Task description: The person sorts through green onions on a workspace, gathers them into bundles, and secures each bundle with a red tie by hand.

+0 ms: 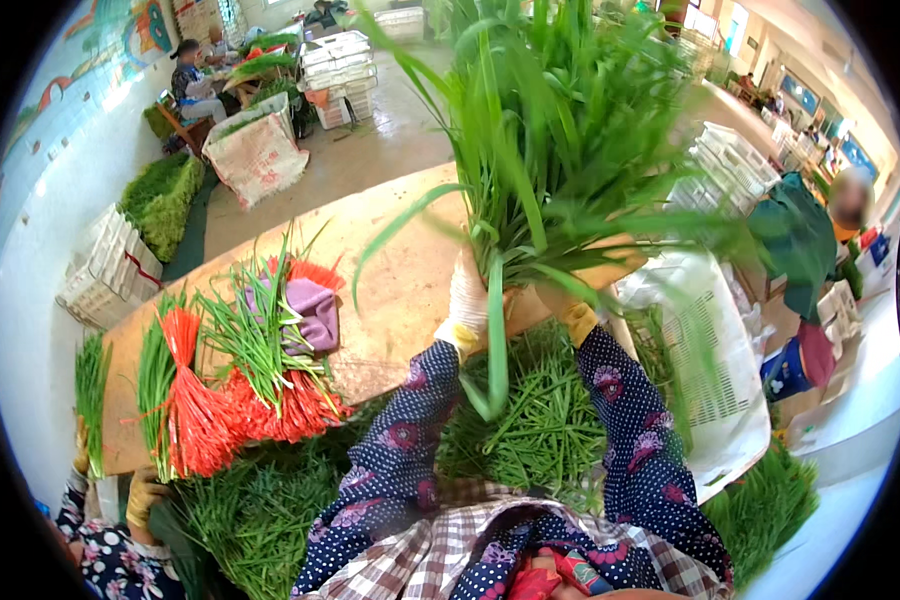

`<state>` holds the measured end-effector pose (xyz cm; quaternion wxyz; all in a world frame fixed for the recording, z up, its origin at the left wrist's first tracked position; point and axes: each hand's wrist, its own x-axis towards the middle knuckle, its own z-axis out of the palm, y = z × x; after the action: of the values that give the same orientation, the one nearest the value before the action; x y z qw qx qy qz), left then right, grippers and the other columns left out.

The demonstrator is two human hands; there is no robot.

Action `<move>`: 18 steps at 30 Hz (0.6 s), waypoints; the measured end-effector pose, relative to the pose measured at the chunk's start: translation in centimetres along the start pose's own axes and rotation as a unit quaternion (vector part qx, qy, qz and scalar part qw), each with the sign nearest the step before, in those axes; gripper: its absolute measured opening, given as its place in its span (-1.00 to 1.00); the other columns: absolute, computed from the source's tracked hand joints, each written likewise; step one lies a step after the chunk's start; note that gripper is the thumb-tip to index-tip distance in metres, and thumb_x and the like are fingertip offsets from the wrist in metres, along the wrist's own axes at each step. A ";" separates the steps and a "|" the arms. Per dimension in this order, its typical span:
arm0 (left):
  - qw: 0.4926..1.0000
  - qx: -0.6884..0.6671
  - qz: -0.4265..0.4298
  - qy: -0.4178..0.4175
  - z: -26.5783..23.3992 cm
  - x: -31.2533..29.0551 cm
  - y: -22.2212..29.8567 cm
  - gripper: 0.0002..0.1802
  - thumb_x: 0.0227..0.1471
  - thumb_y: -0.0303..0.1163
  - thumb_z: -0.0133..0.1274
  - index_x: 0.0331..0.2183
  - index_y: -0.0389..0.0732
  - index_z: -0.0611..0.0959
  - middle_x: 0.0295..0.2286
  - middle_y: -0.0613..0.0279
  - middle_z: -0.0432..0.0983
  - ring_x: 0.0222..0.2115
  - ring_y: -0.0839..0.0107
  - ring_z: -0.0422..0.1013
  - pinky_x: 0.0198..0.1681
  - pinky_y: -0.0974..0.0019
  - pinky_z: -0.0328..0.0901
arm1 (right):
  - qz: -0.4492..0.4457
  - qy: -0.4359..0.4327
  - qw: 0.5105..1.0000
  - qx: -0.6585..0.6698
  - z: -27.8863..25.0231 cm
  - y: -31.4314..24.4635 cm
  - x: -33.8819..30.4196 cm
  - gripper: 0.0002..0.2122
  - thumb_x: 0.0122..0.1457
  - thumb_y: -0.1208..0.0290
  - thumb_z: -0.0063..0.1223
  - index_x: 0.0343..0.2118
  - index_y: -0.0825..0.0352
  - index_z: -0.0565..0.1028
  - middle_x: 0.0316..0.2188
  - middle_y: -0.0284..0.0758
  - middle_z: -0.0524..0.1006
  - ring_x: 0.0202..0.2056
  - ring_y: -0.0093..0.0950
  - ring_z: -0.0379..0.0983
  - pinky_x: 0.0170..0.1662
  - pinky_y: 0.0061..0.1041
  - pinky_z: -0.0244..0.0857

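Note:
A large bunch of garlic chives [560, 130], with long flat green leaves, is held up in front of me over the wooden table; its leaf tips are blurred. My left hand [467, 300], in a pale glove, closes round the lower part of the bunch. Against its right side is my right hand [573, 312], gloved too; drooping leaves cover most of its fingers, which appear to grip the bunch. One bent leaf hangs below my left hand. Beneath my forearms lies a heap of cut greens [530, 410].
The wooden table [390, 260] bears red plastic ties [205, 415], small green bundles [260, 340] and a purple cloth [312, 312]. A white crate [715, 360] stands at right. At lower left, a co-worker's gloved hand [145, 497] is by the table edge. Stacked crates [338, 75] stand farther back.

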<state>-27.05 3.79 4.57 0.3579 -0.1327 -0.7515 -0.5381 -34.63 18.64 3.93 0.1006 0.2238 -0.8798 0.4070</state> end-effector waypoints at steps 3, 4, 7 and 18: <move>0.999 -0.037 -0.023 -0.013 -1.1 0.3 -0.1 0.29 -0.42 -0.47 0.33 0.15 -0.11 -0.27 0.00 -0.07 0.19 0.02 0.17 0.19 0.03 0.12 0.22 | 0.020 -0.013 1.000 -0.002 0.5 -0.5 0.1 -0.72 0.08 0.47 -0.10 -0.13 0.43 0.35 -0.35 -0.30 0.47 -0.27 -0.47 0.38 -0.19 -0.52 0.27; 0.998 -0.050 -0.029 -0.022 -1.2 0.4 -0.2 0.28 -0.42 -0.46 0.33 0.15 -0.11 -0.26 0.00 -0.07 0.20 0.02 0.17 0.19 0.03 0.12 0.22 | 0.022 -0.017 1.000 -0.004 0.4 -0.6 0.2 -0.72 0.09 0.47 -0.10 -0.13 0.43 0.35 -0.36 -0.30 0.47 -0.27 -0.47 0.38 -0.20 -0.52 0.27; 0.992 -0.088 -0.064 -0.071 -2.6 1.7 0.4 0.25 -0.41 -0.45 0.33 0.15 -0.12 -0.21 0.00 -0.05 0.20 0.02 0.18 0.19 0.04 0.12 0.21 | 0.029 -0.021 0.999 0.001 0.4 -1.2 0.1 -0.73 0.09 0.46 -0.10 -0.13 0.43 0.35 -0.36 -0.30 0.47 -0.28 -0.47 0.38 -0.20 -0.52 0.27; 0.941 -0.190 -0.172 -0.221 -4.9 4.5 -1.5 0.14 -0.40 -0.40 0.34 0.14 -0.17 -0.03 -0.01 0.01 0.23 0.01 0.20 0.19 0.05 0.11 0.18 | 0.053 -0.036 0.998 0.010 2.4 -2.0 0.2 -0.73 0.10 0.45 -0.11 -0.14 0.42 0.36 -0.36 -0.30 0.47 -0.29 -0.47 0.38 -0.21 -0.52 0.27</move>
<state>-29.20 -2.02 7.39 0.0524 -0.1827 -0.7067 -0.6815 -33.81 15.59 3.81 0.0450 0.1924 -0.8894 0.4122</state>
